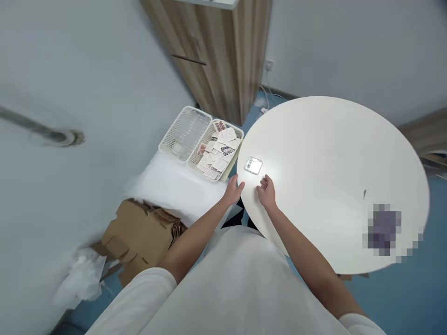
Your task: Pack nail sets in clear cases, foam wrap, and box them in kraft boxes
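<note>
head view, looking down: a flat, shiny rectangular piece like a phone case [253, 165] lies face-on upon the white round table [331, 177], close to the rim at the person's left. its long axis appears to run side to side, dipping slightly toward the right; the flattened picture makes the proportions uncertain. the piece lies ahead of both hands and between them: forward and to the left of the right fingertips, forward and to the right of the left ones. the right hand [267, 191] is somewhat nearer, just short of the near right corner, with a visible gap. its fingers are half curled toward the thumb; whether they pinch anything thin cannot be told. the left hand [233, 190] is at the table's rim, fingers extended, thumb spread away, nothing visible between them; contact with the rim cannot be judged. left of the table, one white basket [240, 135] holds printed cards [220, 151]; beside it, a second basket [161, 142] holds clear, sheet-like material [188, 130].
</note>
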A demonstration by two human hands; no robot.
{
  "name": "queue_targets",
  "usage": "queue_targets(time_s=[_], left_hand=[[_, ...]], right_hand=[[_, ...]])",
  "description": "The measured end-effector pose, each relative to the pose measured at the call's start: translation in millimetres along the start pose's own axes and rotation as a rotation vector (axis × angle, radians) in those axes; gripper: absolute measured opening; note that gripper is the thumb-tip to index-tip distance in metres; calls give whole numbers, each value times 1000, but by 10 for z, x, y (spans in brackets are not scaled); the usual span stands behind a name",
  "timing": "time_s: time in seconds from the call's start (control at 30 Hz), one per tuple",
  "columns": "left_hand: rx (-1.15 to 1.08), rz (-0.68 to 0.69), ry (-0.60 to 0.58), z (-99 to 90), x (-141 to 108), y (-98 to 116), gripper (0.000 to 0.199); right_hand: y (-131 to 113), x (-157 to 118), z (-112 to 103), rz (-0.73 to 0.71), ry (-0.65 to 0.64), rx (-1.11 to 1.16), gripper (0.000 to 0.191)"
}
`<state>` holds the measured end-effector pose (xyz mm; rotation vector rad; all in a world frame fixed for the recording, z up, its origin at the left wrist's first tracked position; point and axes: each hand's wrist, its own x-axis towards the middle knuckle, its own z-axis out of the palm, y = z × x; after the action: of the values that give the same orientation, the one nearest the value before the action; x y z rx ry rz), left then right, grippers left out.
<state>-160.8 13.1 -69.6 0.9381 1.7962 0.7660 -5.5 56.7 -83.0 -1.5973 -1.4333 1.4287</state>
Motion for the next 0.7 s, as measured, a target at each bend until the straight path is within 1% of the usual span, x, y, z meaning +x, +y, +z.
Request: queue_targets(time_s=[0.03, 0.07, 0.1, 0.13, 0.23, 0.3, 0.33, 0.4, 0.5, 0.6, 0.7], left_hand=[[4, -26, 25, -56, -112, -35, 59], [5, -58, 55, -122, -226, -76, 57], [5, -95, 91, -199, -339, -123, 55], [4, -135, 137, -284, -450, -174, 54], [-8, -268, 261, -558, -736, -340, 51], [-43, -348, 338, -725, -870, -436, 52], [-67, -374, 373, -800, -917, -472, 52], [-110, -399, 429, -937, -969, -510, 54], [-145, -388, 476, -1172, -954, -490, 60], [-162, -373, 506, -1499, -863, -450, 66], [-235, -402, 470, -1841, -757, -481, 72]], right_hand=[[14, -86, 16, -28, 31, 17, 58], [22, -176, 48, -57, 31, 24, 53], [24, -264, 96, -83, 27, 25, 49], [19, -348, 158, -102, -14, 24, 46], [-45, -528, 391, -155, -279, -25, 36], [-112, -565, 554, -194, -443, -92, 33], [-150, -559, 631, -213, -504, -132, 33], [-232, -508, 782, -254, -597, -221, 33], [-373, -389, 1035, -336, -694, -371, 36], [-531, -285, 1363, -413, -746, -494, 42], [-671, -212, 1744, -412, -770, -556, 50]])
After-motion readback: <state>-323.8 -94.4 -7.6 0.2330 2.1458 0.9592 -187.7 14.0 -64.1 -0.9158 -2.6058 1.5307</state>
